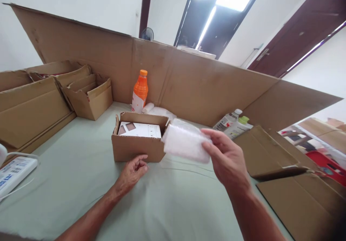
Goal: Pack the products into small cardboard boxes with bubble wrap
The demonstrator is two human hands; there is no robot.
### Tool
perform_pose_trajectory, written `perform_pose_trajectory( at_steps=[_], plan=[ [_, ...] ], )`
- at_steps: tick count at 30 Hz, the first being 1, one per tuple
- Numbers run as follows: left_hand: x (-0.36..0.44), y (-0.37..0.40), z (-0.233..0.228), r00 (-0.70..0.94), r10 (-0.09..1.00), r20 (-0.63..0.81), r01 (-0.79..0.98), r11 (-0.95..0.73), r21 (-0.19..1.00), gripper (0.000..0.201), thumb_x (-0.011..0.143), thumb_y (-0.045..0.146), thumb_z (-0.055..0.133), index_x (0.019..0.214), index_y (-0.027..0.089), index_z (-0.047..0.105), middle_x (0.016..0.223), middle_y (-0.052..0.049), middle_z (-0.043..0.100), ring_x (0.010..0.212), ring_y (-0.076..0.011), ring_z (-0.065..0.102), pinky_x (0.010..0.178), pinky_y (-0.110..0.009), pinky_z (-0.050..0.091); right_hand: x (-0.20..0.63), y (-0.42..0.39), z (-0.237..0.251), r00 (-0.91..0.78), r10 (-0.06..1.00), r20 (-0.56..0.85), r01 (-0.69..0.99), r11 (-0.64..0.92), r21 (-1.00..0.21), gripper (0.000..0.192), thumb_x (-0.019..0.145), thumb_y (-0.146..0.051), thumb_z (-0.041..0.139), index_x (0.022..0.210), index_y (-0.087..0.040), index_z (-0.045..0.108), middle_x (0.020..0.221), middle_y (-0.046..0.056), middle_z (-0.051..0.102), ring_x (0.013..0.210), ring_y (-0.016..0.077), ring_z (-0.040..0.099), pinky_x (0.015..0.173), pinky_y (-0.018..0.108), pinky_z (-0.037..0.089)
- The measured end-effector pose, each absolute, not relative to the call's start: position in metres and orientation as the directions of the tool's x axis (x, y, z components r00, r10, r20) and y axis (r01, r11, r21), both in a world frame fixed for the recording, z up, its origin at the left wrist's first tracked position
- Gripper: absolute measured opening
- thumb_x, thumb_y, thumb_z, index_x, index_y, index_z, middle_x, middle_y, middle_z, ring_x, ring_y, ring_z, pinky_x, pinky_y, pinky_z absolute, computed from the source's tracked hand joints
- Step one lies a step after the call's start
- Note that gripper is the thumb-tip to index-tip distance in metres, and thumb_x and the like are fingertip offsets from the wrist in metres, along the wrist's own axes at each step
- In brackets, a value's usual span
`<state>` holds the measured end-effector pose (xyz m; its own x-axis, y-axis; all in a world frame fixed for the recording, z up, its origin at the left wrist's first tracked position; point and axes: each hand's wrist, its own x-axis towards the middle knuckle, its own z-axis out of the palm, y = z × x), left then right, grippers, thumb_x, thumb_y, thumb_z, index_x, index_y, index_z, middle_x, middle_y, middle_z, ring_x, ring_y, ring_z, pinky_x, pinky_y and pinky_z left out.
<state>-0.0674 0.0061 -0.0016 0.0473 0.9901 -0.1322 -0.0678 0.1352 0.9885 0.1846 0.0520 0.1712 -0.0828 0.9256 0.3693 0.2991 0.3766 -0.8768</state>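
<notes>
My right hand [224, 152] pinches a folded piece of translucent white bubble wrap [186, 141] by its right edge, between thumb and fingers. The wrap is held up just right of a small open cardboard box [137, 150] and overlaps its right corner in view. Inside that box lies a white carton [146, 130] with dark squares printed on it. In front of the box, my left hand [133, 170] rests low at the cloth, its index finger stretched along the box's bottom edge. Nothing is in the left hand, and its thumb and index finger are apart.
Behind the box stand an orange bottle [140, 89] and more plastic wrap [160, 112]. Open cardboard boxes [92, 95] line the left, near a white power strip [17, 176]. Clear bottles [229, 120] and cardboard [267, 152] lie right. A tall cardboard wall [202, 82] closes the back.
</notes>
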Motion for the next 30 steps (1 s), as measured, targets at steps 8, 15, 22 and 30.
perform_pose_trajectory(
  at_steps=[8,15,22,30],
  plan=[
    [-0.068,0.014,-0.026,-0.002,0.992,-0.125,-0.017,0.125,0.992,0.042,0.070,0.037,0.065,0.107,0.018,0.067,0.092,-0.007,0.071,0.085,-0.0197,0.065,0.082,-0.033,0.051,0.119,0.140,0.223,-0.323,0.942,0.097,0.944,0.327,-0.036,0.025,0.079,-0.019,0.059,0.097,-0.019,0.076,0.082,0.006,0.073,0.077,0.0217,0.065,0.065,0.030,0.044],
    [-0.069,0.014,-0.022,0.017,0.996,-0.088,0.042,0.088,0.995,0.038,0.073,0.034,0.062,0.107,0.019,0.068,0.092,-0.007,0.074,0.083,-0.0197,0.067,0.080,-0.033,0.053,0.074,0.155,0.215,-0.415,0.903,-0.115,0.876,0.431,0.216,0.030,0.080,-0.016,0.058,0.103,-0.022,0.077,0.093,0.007,0.077,0.087,0.0220,0.070,0.066,0.026,0.042],
    [-0.064,0.015,-0.028,0.017,0.997,-0.070,0.082,0.069,0.994,0.039,0.075,0.032,0.058,0.110,0.019,0.069,0.092,-0.007,0.074,0.081,-0.0196,0.066,0.077,-0.032,0.053,0.086,0.147,0.194,-0.449,0.875,-0.182,0.856,0.479,0.193,0.034,0.084,-0.030,0.062,0.115,-0.022,0.072,0.097,0.007,0.077,0.086,0.0231,0.070,0.066,0.027,0.042],
    [-0.062,0.015,-0.029,0.020,0.998,-0.058,0.141,0.055,0.989,0.039,0.074,0.031,0.057,0.109,0.018,0.070,0.091,-0.008,0.074,0.078,-0.0192,0.065,0.074,-0.031,0.051,0.072,0.150,0.182,-0.467,0.869,-0.162,0.830,0.494,0.257,0.020,0.088,-0.017,0.057,0.095,-0.019,0.076,0.098,0.011,0.078,0.090,0.0252,0.071,0.067,0.028,0.043]
  ],
)
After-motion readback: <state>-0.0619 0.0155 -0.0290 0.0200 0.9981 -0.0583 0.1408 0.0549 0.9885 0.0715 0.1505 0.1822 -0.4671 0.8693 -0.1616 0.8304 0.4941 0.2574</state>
